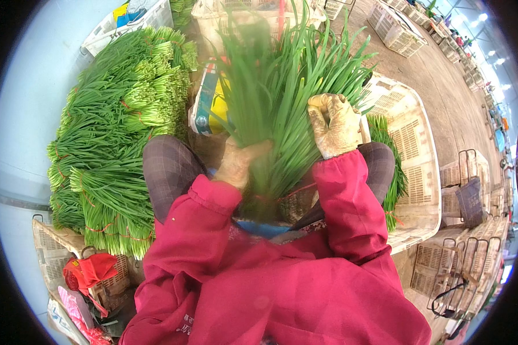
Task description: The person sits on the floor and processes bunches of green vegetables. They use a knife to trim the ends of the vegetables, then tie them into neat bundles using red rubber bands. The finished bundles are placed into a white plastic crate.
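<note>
My left hand (241, 161), in a soiled glove or bare (blur hides which), is closed around a bunch of long green leaves, likely garlic chives (255, 95); its upper part is motion-blurred. My right hand (334, 123), in a dirty cream glove, has curled fingers at the right edge of a larger heap of the same leaves (295, 112). Whether it grips any leaf cannot be told. The lower ends of the leaves lie between my knees, blurred, near a red band (300, 189). A tall pile of banded green bunches (108, 116) stands to my left.
A pale plastic crate (421, 172) with green bunches (384, 172) stands at my right. Ahead are another crate (207, 19) and a printed yellow and teal bag (211, 101). More crates (457, 258) are stacked at lower right. A red bag (90, 271) hangs on a crate at lower left.
</note>
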`<move>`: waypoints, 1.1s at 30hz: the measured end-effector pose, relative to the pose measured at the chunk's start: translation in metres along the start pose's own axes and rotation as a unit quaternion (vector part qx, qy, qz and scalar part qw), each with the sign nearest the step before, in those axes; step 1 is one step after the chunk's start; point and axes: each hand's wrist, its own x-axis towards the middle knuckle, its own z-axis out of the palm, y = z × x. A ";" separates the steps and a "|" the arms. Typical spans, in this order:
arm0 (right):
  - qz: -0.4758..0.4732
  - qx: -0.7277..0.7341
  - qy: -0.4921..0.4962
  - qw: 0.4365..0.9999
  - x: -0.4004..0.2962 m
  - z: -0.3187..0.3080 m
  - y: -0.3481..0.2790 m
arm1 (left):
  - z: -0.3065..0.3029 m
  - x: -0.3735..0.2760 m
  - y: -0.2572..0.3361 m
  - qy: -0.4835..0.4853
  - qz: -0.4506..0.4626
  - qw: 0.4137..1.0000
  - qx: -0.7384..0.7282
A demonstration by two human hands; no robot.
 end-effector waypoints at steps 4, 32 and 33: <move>0.059 0.071 -0.016 0.996 -0.006 0.007 0.008 | -0.001 0.000 0.001 -0.012 0.002 1.000 0.006; 0.150 0.088 -0.091 0.981 0.040 -0.020 0.010 | 0.002 -0.001 0.001 -0.022 -0.003 1.000 0.006; 0.153 0.089 -0.080 0.981 0.039 -0.017 0.013 | 0.003 -0.001 0.000 -0.023 0.001 1.000 -0.008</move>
